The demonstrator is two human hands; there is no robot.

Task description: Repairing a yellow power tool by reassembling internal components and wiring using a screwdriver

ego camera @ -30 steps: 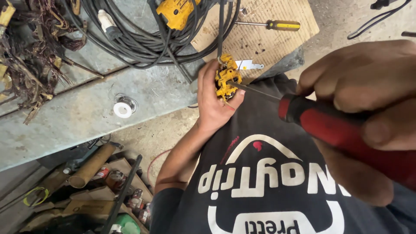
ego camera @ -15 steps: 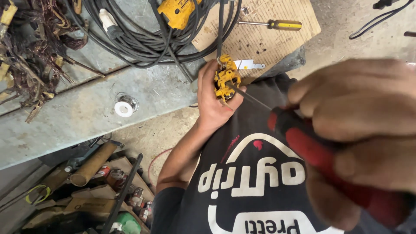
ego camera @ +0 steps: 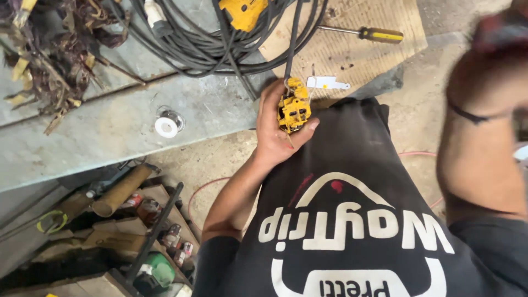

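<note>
- Holding a small yellow plug body (ego camera: 294, 110), the left hand (ego camera: 278, 129) is clamped around it, thumb on the near side and fingers on the far side, just above the black shirt (ego camera: 352, 203).
- A black cable (ego camera: 291, 44) goes up from the plug body to the coil of black cables (ego camera: 220, 47) on the grey metal table (ego camera: 110, 121).
- The plug body looks open, with inner parts showing, so I judge the work on it is not finished; a cover is not yet on it.
- The right hand (ego camera: 503, 33) is raised high and to the right of the plug body, blurred; something red is in it, but I cannot tell what it is or how firmly it is gripped. It is well apart from the plug.
- A small white plate (ego camera: 327, 83) lies just beside the plug body, on the brown cardboard (ego camera: 352, 49).
- A yellow-handled screwdriver (ego camera: 366, 34) lies on the same cardboard, further from the plug body, untouched.
- A white round cap (ego camera: 166, 125) rests on the table, left of the plug body.
</note>
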